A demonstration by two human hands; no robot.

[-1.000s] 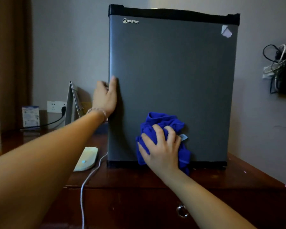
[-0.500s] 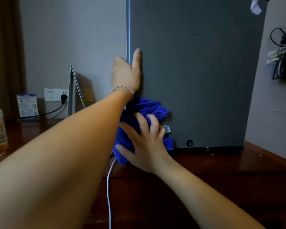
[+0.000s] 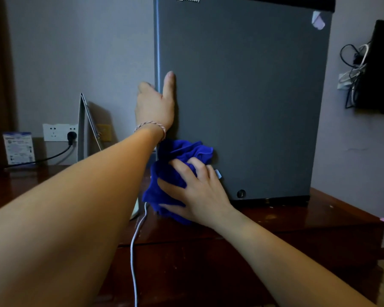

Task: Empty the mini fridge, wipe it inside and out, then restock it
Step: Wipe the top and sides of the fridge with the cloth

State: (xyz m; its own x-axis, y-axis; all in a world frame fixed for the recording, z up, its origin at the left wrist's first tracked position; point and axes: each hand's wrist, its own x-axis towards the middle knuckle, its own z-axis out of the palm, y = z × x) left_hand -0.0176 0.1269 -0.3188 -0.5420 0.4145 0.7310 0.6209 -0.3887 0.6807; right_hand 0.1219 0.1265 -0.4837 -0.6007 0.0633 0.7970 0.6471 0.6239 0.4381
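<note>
The grey mini fridge [image 3: 253, 96] stands shut on a dark wooden cabinet [image 3: 297, 224]. My left hand [image 3: 155, 105] grips the door's left edge, thumb flat on the front and fingers wrapped around the side. My right hand [image 3: 197, 193] presses a bunched blue cloth [image 3: 175, 171] against the lower left corner of the door. Part of the cloth hangs over the fridge's bottom edge.
A white cable [image 3: 134, 251] runs down the cabinet front. To the left are a wall socket with a black plug [image 3: 71, 136], a propped flat panel [image 3: 84, 127] and a small card [image 3: 19, 147]. Tangled cables [image 3: 355, 69] hang beside a dark device on the right wall.
My right hand has slid the cloth from the lower middle of the door to its lower left corner. The view has shifted left and closer. My left hand stays on the door edge.
</note>
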